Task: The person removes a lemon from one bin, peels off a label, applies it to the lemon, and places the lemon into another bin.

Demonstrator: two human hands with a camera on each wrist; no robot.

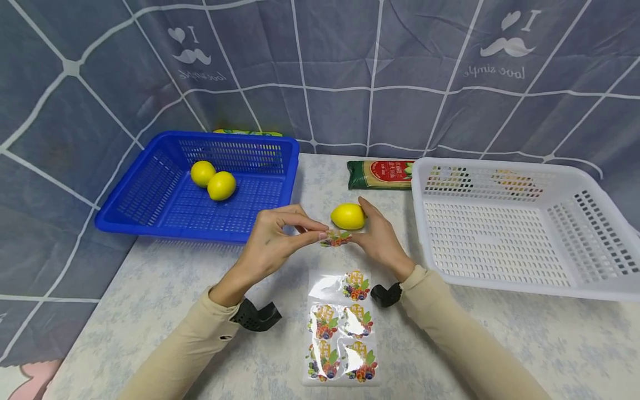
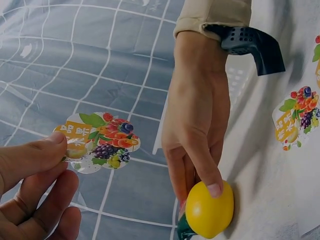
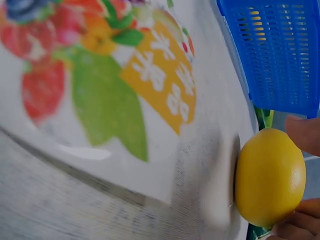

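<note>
The left hand [image 1: 270, 239] pinches a fruit-printed sticker [image 1: 337, 239]; the right hand [image 1: 382, 240] grips a lemon [image 1: 348, 216]. A blue basket [image 1: 195, 214] occupies the surface's [image 1: 165, 278] far-left corner.

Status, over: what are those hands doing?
Left fingers pinch a fruit sticker. Right fingers grip a lemon on the table. Blue basket and white basket stand aside, apparently not in the way.

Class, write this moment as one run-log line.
left hand: pinches sticker | right hand: grips lemon | sticker sheet: on table | blue basket: two lemons
</note>
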